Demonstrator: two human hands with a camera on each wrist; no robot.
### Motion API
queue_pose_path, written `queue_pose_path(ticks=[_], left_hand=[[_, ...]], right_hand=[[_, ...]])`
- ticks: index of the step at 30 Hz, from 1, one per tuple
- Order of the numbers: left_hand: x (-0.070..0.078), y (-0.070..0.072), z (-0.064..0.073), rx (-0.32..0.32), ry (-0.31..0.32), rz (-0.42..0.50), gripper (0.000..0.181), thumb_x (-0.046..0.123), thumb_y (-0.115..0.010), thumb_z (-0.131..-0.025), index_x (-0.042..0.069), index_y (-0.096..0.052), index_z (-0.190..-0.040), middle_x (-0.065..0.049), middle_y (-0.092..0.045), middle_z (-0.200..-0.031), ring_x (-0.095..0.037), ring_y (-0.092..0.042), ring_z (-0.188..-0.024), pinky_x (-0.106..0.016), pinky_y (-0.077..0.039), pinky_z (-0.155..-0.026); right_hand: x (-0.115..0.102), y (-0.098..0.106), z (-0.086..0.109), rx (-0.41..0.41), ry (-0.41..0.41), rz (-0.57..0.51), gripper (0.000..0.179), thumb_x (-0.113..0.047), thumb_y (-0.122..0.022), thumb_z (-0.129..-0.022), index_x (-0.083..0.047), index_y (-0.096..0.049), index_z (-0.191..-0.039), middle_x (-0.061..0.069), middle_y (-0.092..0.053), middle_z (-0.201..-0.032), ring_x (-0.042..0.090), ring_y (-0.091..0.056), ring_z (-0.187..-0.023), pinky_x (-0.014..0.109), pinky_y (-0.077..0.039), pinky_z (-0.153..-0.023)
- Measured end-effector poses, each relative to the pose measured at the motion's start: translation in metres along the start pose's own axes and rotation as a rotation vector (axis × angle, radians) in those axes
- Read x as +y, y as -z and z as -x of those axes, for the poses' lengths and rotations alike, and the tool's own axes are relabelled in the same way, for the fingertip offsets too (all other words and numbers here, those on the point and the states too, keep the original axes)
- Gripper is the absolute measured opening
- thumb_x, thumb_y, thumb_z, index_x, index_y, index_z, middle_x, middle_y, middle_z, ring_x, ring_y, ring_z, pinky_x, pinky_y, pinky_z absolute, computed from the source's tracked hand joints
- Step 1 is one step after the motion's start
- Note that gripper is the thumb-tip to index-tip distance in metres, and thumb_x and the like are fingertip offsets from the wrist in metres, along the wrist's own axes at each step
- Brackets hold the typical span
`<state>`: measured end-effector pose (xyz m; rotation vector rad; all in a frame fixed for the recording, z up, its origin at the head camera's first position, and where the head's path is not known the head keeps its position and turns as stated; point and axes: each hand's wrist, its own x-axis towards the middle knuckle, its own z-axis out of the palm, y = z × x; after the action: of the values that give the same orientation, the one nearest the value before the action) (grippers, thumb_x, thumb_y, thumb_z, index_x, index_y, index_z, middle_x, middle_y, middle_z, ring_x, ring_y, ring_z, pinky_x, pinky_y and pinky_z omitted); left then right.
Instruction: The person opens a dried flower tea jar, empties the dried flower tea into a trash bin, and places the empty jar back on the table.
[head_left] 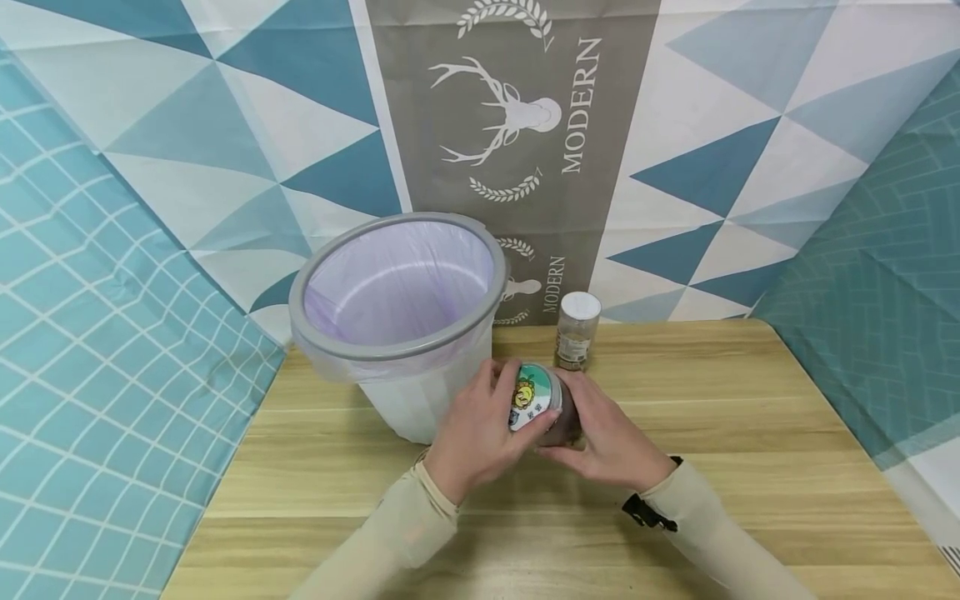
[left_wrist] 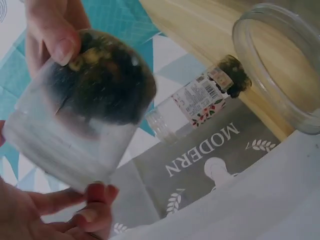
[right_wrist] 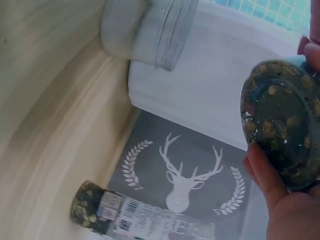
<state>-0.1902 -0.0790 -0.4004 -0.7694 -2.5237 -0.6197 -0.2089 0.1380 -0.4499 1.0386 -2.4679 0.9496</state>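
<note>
Forearms slant inward, both hands close together, fingers curled

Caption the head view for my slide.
Both hands hold a clear round jar, lid green and white, near a white grey-rimmed bin.

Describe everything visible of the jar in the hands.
The jar is squat, round and see-through; glass or plastic, I can't tell. Dark contents with paler bits sit at its base end, while the part nearer the lid looks clear. Its top shows a green-and-white design with a yellow cartoon face. It is held tilted, raised off the wooden table. The left hand grips the top end; the right hand grips the body.
</note>
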Motion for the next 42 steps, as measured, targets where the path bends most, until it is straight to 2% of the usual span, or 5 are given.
queue_pose_path(ticks=[12, 21, 30, 36, 42], left_hand=[[-0.012, 0.014, -0.006, -0.055, -0.155, 0.06, 0.081, 0.055, -0.07, -0.091, 0.009, -0.047, -0.153, -0.007, -0.059, -0.146, -0.023, -0.058, -0.128, -0.043, -0.05, -0.11], [-0.013, 0.009, -0.003, -0.104, -0.156, 0.084, 0.081, 0.054, -0.064, -0.098, -0.001, -0.045, -0.153, -0.016, -0.056, -0.139, -0.026, -0.054, -0.121, -0.04, -0.053, -0.099], [-0.005, -0.002, -0.001, -0.055, -0.002, 0.06, 0.089, 0.074, -0.049, -0.096, -0.001, -0.054, -0.145, -0.016, -0.058, -0.125, -0.029, -0.057, -0.114, -0.042, -0.054, -0.094], [-0.009, 0.005, -0.002, -0.164, -0.091, 0.133, 0.09, 0.057, -0.068, -0.092, 0.015, -0.032, -0.163, -0.007, -0.05, -0.154, -0.023, -0.049, -0.14, -0.042, -0.046, -0.114], [-0.012, 0.009, -0.002, -0.202, -0.146, 0.152, 0.089, 0.052, -0.069, -0.095, 0.012, -0.029, -0.164, -0.008, -0.049, -0.156, -0.023, -0.048, -0.142, -0.04, -0.042, -0.119]], right_hand=[[0.003, 0.01, 0.005, -0.06, -0.146, -0.138, 0.1, -0.037, -0.089, -0.081, -0.019, -0.03, -0.159, 0.003, -0.048, -0.151, 0.022, -0.053, -0.136, 0.052, -0.048, -0.111], [0.003, 0.007, 0.006, -0.064, -0.141, -0.133, 0.098, -0.037, -0.089, -0.082, -0.015, -0.031, -0.158, 0.004, -0.049, -0.149, 0.021, -0.054, -0.134, 0.051, -0.05, -0.109], [0.003, 0.005, 0.007, -0.028, -0.079, -0.04, 0.098, -0.036, -0.09, -0.081, -0.011, -0.033, -0.157, 0.008, -0.051, -0.147, 0.022, -0.056, -0.129, 0.05, -0.053, -0.104], [0.004, 0.009, 0.009, -0.048, -0.115, -0.072, 0.1, -0.039, -0.09, -0.08, -0.013, -0.032, -0.158, 0.007, -0.049, -0.15, 0.024, -0.054, -0.133, 0.051, -0.052, -0.107], [0.004, 0.011, 0.011, -0.052, -0.135, -0.088, 0.099, -0.04, -0.09, -0.08, -0.015, -0.033, -0.157, 0.004, -0.049, -0.15, 0.021, -0.054, -0.134, 0.05, -0.051, -0.108]])
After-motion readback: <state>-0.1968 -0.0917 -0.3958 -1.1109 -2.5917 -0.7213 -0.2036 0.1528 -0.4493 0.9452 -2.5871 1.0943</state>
